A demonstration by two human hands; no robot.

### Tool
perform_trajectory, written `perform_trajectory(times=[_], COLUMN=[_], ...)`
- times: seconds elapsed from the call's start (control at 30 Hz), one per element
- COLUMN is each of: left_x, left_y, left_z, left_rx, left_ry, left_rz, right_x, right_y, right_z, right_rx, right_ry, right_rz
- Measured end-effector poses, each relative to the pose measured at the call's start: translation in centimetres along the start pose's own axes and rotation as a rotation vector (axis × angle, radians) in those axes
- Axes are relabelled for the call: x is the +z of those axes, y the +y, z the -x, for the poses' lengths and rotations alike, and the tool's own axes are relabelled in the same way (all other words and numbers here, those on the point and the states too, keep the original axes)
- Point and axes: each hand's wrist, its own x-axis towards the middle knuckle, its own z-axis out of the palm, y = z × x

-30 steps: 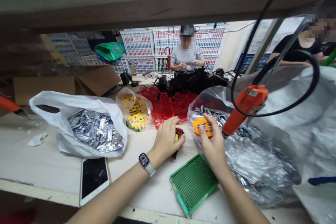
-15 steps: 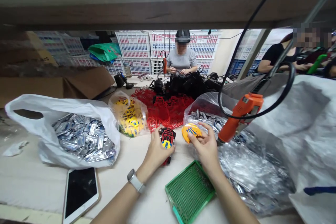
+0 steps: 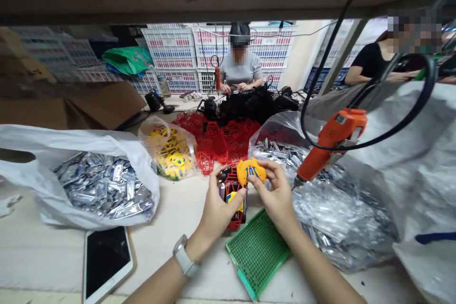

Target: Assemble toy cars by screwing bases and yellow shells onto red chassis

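Observation:
My left hand (image 3: 223,204) is closed round a toy car chassis (image 3: 235,216) with a red frame and a yellow-and-blue patch on top. Between the fingers and thumb of my right hand (image 3: 277,187) is a yellow plastic toy car panel (image 3: 250,171) with blue markings. The panel is over the far end of the car and hides part of it; whether they touch I cannot tell. Just below the hands lies a green perforated tray (image 3: 258,251), small dark bits along its far side.
An orange electric screwdriver (image 3: 329,140) hangs at right on a black cable. Bags of silvery parts (image 3: 107,185) and yellow parts (image 3: 173,152) stand left, near a phone (image 3: 107,261). Red frames (image 3: 228,137) are piled behind. A co-worker (image 3: 242,66) sits opposite.
My right hand has brought the yellow panel leftward, over the car's far end. My left hand still holds the car, now slightly further right and tilted. The camera view has shifted a little.

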Motion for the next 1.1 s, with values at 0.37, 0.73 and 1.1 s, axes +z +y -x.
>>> perform_trajectory(times=[0.37, 0.73, 1.1], left_x=[-0.7, -0.3, -0.1], left_y=[-0.4, 0.6, 1.1], left_z=[-0.6, -0.1, 0.2], left_rx=[0.005, 0.011, -0.054], left_ry=[-0.043, -0.052, -0.063], left_rz=[0.043, 0.008, 0.044], right_x=[-0.6, -0.4, -0.6], right_y=[0.0, -0.7, -0.5], right_z=[-0.6, 0.0, 0.0], right_rx=[0.08, 0.098, 0.099], right_ry=[-0.237, -0.215, -0.283], right_rz=[0.043, 0.048, 0.062])
